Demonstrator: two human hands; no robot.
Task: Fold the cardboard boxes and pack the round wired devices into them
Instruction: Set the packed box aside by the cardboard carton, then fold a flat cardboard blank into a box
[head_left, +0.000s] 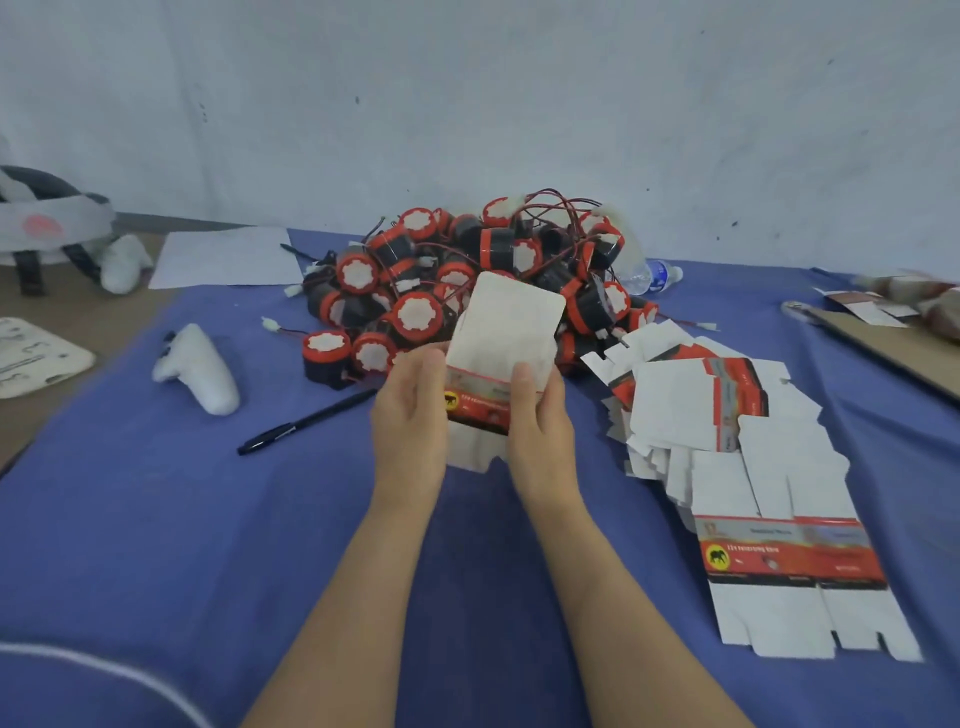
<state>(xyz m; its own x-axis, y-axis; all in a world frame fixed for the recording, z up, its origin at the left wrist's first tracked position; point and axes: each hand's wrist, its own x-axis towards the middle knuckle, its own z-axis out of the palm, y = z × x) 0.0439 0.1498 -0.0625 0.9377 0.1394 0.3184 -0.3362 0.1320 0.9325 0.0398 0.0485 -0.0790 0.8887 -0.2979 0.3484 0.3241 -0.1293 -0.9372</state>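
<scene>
A cardboard box (501, 338) with a red and black printed band is held above the blue cloth, its white top flap standing up. My left hand (413, 410) grips its left side and my right hand (540, 415) grips its right side, thumb over the printed band. Behind it lies a heap of round wired devices (467, 280), black with red rims, white faces and red-black wires. A fanned stack of flat unfolded boxes (737, 457) lies to the right on the cloth.
A black pen (306, 422) and a white controller (200, 370) lie to the left. A sheet of paper (228, 257) and a headset (47, 223) sit at the far left. A plastic bottle (652, 275) lies behind the heap; brown cardboard (883, 343) is at the right edge.
</scene>
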